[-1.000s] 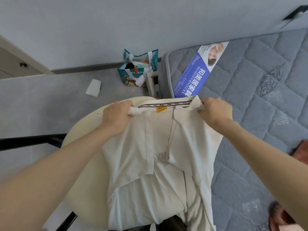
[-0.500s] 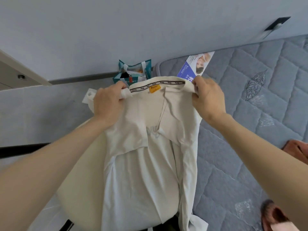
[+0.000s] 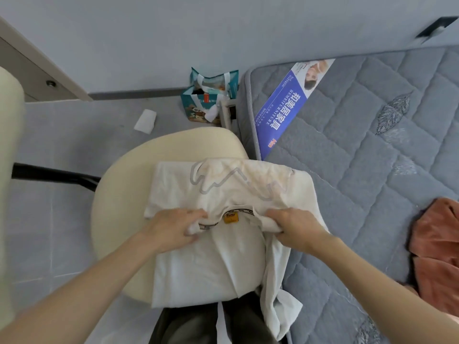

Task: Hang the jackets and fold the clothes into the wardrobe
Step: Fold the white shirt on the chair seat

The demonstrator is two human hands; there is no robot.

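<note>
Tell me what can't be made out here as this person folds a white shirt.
Head view:
- Rust-orange garment: cut off by the right edge.
- Teal bag: contents too small.
- Yellow label on the white shirt: print blurred.
- Fingertips of the left hand and right hand: partly tucked in shirt folds.

The rust cloth [image 3: 437, 244] runs off the right edge. Label print on the shirt [image 3: 208, 261] is too small to read.
</note>
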